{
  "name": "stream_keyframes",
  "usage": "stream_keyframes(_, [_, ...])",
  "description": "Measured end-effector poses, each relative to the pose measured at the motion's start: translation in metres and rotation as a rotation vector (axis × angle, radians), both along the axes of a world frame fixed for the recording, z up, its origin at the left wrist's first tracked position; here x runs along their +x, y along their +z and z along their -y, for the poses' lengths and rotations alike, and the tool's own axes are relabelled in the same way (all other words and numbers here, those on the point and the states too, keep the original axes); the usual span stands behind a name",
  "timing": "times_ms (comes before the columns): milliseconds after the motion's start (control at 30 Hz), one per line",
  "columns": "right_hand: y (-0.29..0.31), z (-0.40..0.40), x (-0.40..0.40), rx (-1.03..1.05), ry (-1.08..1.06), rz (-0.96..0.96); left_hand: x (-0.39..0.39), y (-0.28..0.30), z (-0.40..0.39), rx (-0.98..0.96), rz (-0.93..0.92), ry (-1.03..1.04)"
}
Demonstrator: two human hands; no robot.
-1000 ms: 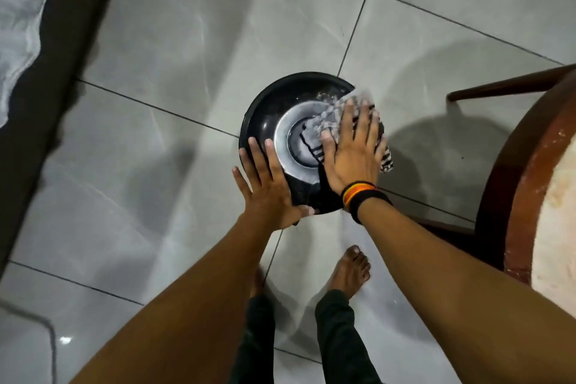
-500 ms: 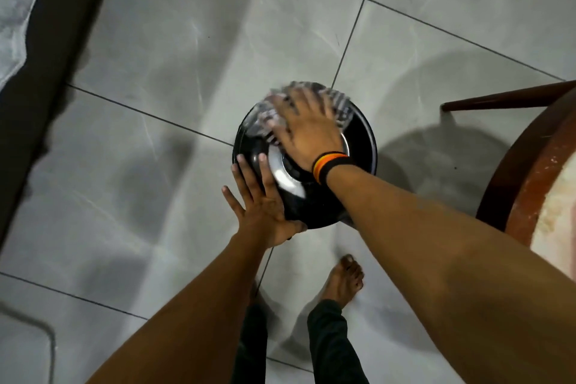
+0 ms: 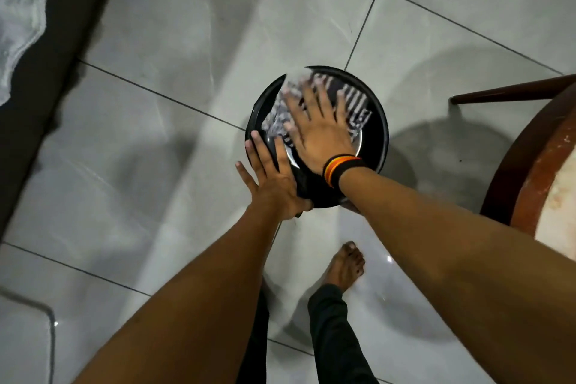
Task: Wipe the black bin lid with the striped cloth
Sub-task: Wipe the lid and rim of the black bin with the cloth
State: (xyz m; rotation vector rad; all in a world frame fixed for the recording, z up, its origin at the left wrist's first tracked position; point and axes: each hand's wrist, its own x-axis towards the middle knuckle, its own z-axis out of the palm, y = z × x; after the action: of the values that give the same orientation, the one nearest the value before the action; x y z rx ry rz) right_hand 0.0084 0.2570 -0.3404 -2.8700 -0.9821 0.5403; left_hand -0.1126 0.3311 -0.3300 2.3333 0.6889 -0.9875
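Nearest to the camera, a bare foot (image 3: 346, 268) stood on the grey tiled floor (image 3: 156, 25), just under the two forearms. The left hand (image 3: 274, 178) lay flat and open, fingers spread, against the near-left edge of the black bin lid (image 3: 375, 137) — the thumb hooked at the rim, nothing gripped. The right hand (image 3: 321, 128), with an orange and black wristband (image 3: 341, 170), was also open, the palm pressing the striped cloth (image 3: 358, 106) flat on the top of the lid; its fingers were blurred. The cloth covered the far and middle part of the lid. A wooden chair (image 3: 530, 165) was at the right, near the bin but apart from it. Compared with half a second earlier, the right hand and cloth had shifted from the far-left part of the lid toward its centre and right — the left hand stayed at the same edge.
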Motion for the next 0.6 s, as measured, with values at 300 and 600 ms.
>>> stream_keyframes(300, [0.019,0.096,-0.069,0.019,-0.425,-0.186,0.002,0.01,0.001,-0.048,0.005,0.052])
stream_keyframes(600, [0.015,-0.003,-0.008,0.012,-0.08,-0.117,0.003,0.002,0.007,0.009,-0.005,0.063])
